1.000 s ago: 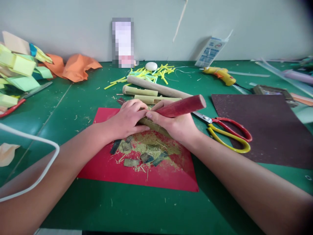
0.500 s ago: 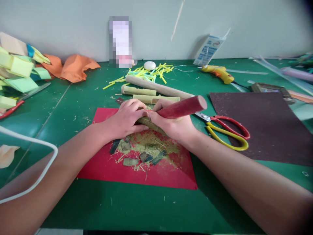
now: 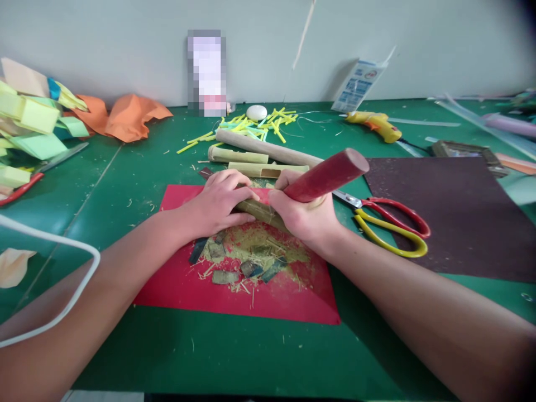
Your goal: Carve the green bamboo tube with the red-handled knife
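Observation:
My left hand (image 3: 224, 204) is closed around a bamboo piece (image 3: 263, 214), pressing it down over a red sheet (image 3: 180, 293). My right hand (image 3: 307, 209) grips a tool by its thick, dark red round handle (image 3: 324, 176). The handle's end points up and to the right. The tool's working end is mostly hidden by my fingers, close to the bamboo. Dark bamboo chips (image 3: 225, 277) and pale shavings lie on the sheet below. Behind my hands lie two cut bamboo pieces (image 3: 238, 155) and a longer pale stick (image 3: 259, 144).
Scissors (image 3: 396, 226) with red and yellow handles rest right of my right hand, partly on a dark sheet (image 3: 460, 218). A yellow glue gun (image 3: 374, 125) is farther back. Orange paper (image 3: 132, 116) and folded paper pieces (image 3: 37, 117) occupy the left. A white cable (image 3: 94, 257) crosses my left forearm.
My right hand has shifted slightly right with the red-handled tool, whose handle end is now higher and farther right. My left hand stays on the bamboo.

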Motion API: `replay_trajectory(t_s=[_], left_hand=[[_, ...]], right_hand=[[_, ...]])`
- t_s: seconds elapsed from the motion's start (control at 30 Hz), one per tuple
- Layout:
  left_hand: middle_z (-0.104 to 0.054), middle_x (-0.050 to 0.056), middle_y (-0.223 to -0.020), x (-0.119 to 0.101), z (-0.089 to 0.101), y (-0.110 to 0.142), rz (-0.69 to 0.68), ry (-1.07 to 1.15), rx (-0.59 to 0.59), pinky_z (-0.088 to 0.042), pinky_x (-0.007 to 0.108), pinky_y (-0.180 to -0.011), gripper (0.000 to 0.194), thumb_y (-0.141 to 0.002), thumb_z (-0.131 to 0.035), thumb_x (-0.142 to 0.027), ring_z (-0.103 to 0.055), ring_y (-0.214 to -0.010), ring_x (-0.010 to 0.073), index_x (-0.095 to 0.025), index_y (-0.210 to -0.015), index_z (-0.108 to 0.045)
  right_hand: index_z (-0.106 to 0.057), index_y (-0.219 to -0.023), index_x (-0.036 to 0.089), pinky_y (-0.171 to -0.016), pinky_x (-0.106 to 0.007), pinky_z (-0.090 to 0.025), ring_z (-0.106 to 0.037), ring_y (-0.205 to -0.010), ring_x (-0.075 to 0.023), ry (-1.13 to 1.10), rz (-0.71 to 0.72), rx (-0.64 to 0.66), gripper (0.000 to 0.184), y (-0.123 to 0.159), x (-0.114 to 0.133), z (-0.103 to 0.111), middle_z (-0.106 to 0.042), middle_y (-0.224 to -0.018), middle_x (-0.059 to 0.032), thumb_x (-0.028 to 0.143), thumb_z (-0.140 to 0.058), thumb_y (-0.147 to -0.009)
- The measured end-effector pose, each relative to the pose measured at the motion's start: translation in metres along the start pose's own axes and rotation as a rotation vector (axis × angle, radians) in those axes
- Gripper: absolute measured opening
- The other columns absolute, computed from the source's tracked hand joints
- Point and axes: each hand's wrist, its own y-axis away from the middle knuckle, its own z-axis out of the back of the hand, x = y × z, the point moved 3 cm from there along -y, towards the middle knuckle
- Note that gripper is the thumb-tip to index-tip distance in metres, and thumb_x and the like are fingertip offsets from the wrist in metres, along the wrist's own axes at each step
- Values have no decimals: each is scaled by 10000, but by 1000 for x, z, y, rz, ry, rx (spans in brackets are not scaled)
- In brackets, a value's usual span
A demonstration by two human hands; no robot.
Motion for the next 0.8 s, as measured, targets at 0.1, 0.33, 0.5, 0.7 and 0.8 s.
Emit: replay_trajectory(t_s=[0.1,0.33,0.5,0.7,0.8], left_hand=[[-548,104,-1261,-1,0,0,4,3,-6,-354,488,-1050,344,-903,-601,-479,-441,-1233,299,-221,-1129,-617],[-557,104,-1241,-3,0,-1,1,-3,-40,-362,490,-1036,327,-895,-617,-468,-454,-1198,295,-217,-1103,-620],[-552,99,-1240,-1,-2,-1,3,3,-34,-363,485,-1041,376,-892,-616,-484,-446,-1202,294,-225,-1165,-594],[-557,110,-1206,0,-2,-2,23,14,-32,-381,476,-1020,427,-886,-610,-515,-454,-1184,300,-189,-1159,-573],[-550,104,-1227,-1,-1,-2,15,16,-23,-374,487,-1025,416,-892,-595,-526,-446,-1196,304,-209,-1160,-576]], right_hand=[[-433,-538,194,-487,-260,-265,-324,-507,-64,-25,-10,7,233,0,-1,0,-376,-525,67,118,-572,-709],[-566,-611,174,-502,-248,-336,-431,-549,-81,-44,4,-19,167,-2,-2,0,-513,-587,42,169,-645,-758],[-647,-703,155,-577,-269,-418,-524,-617,-108,-104,12,105,144,-5,-1,-2,-621,-680,6,259,-708,-782],[-661,-719,156,-649,-289,-463,-571,-681,-133,-113,-29,222,205,-9,-1,-5,-663,-739,-11,329,-769,-740],[-670,-724,156,-671,-298,-473,-582,-694,-141,-88,-33,230,220,-9,-1,-4,-676,-745,-20,356,-752,-763]])
